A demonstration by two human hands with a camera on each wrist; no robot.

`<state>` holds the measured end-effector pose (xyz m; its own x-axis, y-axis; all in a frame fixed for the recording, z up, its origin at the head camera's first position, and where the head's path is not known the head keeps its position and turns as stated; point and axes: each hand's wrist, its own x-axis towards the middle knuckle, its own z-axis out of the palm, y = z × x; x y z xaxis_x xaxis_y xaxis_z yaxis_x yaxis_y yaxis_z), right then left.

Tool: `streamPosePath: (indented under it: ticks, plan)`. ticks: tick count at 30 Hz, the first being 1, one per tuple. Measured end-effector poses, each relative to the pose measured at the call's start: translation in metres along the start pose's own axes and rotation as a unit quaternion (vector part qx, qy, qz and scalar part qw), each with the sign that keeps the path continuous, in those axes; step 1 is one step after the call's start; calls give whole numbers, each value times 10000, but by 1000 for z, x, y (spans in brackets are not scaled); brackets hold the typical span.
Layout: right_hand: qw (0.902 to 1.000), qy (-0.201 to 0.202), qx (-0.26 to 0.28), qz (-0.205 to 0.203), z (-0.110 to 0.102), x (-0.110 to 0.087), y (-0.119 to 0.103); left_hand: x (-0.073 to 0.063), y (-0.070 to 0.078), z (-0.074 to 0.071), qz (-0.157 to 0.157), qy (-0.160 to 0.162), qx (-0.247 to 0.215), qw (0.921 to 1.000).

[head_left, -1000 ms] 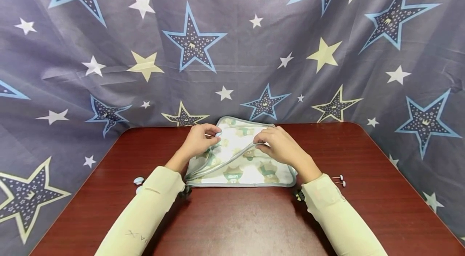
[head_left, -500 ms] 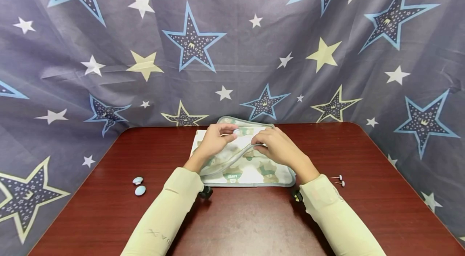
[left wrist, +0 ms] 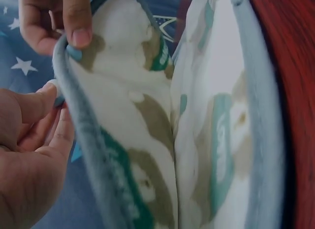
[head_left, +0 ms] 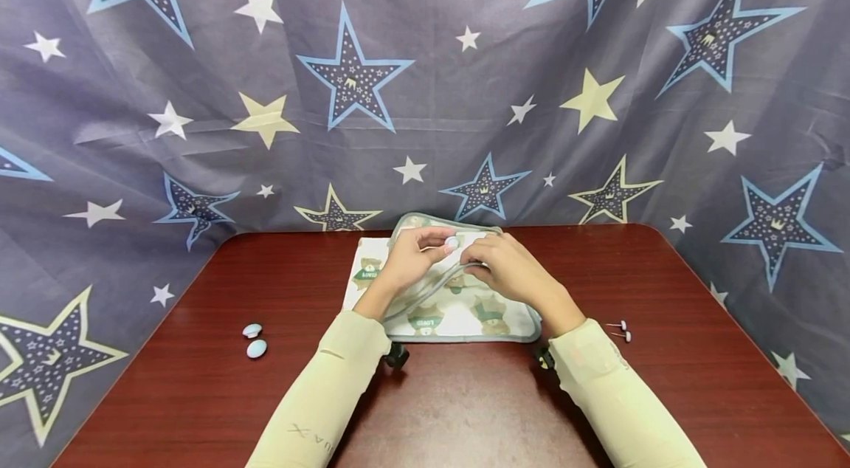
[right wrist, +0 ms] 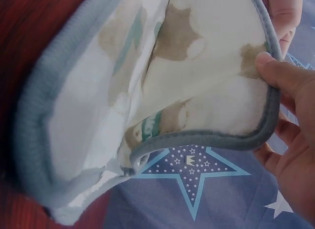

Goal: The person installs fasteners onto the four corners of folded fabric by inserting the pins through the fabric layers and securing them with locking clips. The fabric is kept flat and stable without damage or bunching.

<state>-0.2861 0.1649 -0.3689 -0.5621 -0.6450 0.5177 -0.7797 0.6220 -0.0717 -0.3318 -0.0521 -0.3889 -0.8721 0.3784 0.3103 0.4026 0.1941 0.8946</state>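
A folded cloth point(head_left: 488, 322) with a bear print and grey-blue piping lies at the back middle of the table. My right hand point(head_left: 505, 265) holds its upper layer up by the piped edge, thumb point(right wrist: 269, 65) on the inner face. In the left wrist view a small light-blue piece point(left wrist: 74, 52) shows under that thumb. My left hand point(head_left: 413, 257) pinches a small round pale-blue cap point(head_left: 452, 242) between thumb and fingers. In the left wrist view this cap point(left wrist: 58, 93) is right beside the outer side of the piped edge. The raised layer opens like a pocket.
Two pale-blue round caps, one tipped on its stem point(head_left: 251, 331) and one flat point(head_left: 256, 348), lie on the red-brown table point(head_left: 166, 394) at left. Two white-headed pins point(head_left: 624, 336) lie at right. A star-patterned curtain point(head_left: 432, 121) hangs behind.
My left hand has moved right with the cap, from the cloth's left part to close beside my right hand. The right hand still holds the edge in nearly the same place.
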Motion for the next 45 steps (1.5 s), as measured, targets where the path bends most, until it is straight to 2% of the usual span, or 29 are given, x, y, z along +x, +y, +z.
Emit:
streamPosePath:
  ticks: [5,19,33,45]
  plan:
    - [9999,45,126,-52,-1,1,-1,2,0,4,151,-75,84,9998]
    - [9978,86,656,-6,-1,1,-3,-2,-3,5,461,-175,-166,9986]
    - [9974,96,711,54,-1,-1,-4,-5,-2,5,487,-130,-334,9982]
    - [9955,581,736,112,-5,1,-3,-7,-2,3,337,34,-501,9982]
